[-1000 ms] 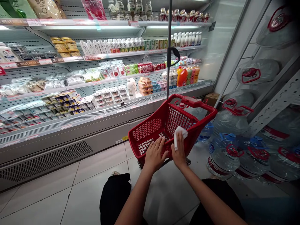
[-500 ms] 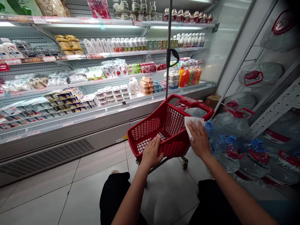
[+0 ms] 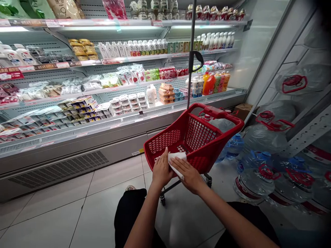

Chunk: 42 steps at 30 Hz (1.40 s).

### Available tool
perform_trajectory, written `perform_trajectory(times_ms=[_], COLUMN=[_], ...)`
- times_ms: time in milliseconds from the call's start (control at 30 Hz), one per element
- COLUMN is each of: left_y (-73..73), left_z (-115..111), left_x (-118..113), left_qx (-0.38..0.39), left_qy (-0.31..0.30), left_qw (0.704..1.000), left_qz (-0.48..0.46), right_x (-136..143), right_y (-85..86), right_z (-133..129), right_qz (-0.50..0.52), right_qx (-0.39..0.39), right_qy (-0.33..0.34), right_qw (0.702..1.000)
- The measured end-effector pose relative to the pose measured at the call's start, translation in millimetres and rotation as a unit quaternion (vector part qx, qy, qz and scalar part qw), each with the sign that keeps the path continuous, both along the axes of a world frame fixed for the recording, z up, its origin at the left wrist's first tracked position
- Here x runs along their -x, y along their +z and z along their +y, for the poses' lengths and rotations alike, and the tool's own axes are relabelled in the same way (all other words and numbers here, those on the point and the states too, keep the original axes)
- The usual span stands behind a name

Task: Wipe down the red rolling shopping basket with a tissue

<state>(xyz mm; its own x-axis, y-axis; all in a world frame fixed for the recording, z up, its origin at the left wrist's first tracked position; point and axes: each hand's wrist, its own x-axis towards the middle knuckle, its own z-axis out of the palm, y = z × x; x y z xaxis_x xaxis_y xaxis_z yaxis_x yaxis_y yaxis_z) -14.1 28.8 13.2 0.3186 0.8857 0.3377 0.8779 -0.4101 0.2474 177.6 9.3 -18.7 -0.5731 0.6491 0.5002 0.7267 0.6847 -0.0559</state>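
A red plastic shopping cart (image 3: 199, 160) with perforated sides stands in front of me on small wheels. On the rim of its near side rests my left hand (image 3: 162, 170), fingers extended. Just right of it, my right hand (image 3: 188, 174) presses a folded white cloth (image 3: 178, 158) against the same rim, its fingers lying over the cloth. The two hands are close together, with the cloth between them. Part of the cart's near edge is hidden under them.
A refrigerated display (image 3: 116, 125) full of dairy goods runs behind the cart. A dark pole with a handle (image 3: 191, 62) rises before it. Large water bottles (image 3: 254, 182) stand at the right. My knees show below on the tiled floor (image 3: 98, 213).
My right hand has moved left and down along the cart with the cloth, from near the handle to beside my left hand. The view has shifted slightly.
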Motion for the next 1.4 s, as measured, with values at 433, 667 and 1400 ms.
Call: perform_trajectory(times_ms=[433,667,1400], left_y=[-13.3,-17.7,4.7], left_z=[-5.9,-7.8,11.7], left_x=[36.6,15.5,56.2], left_qx=[-0.015,-0.044,-0.015], left_qy=[0.040,0.028,-0.095], left_qw=[0.999,0.998,0.988], left_qz=[0.016,-0.016,0.118], right_x=[-167.3,-114.3,-105.4], right_y=[37.7,26.6,16.0], right_z=[68.2,96.9,53.3], right_qz=[0.016,0.040,0.038], right_qx=[-0.057,0.006,0.115], right_qy=[-0.225,-0.210,-0.123], right_qw=[0.973,0.977,0.985])
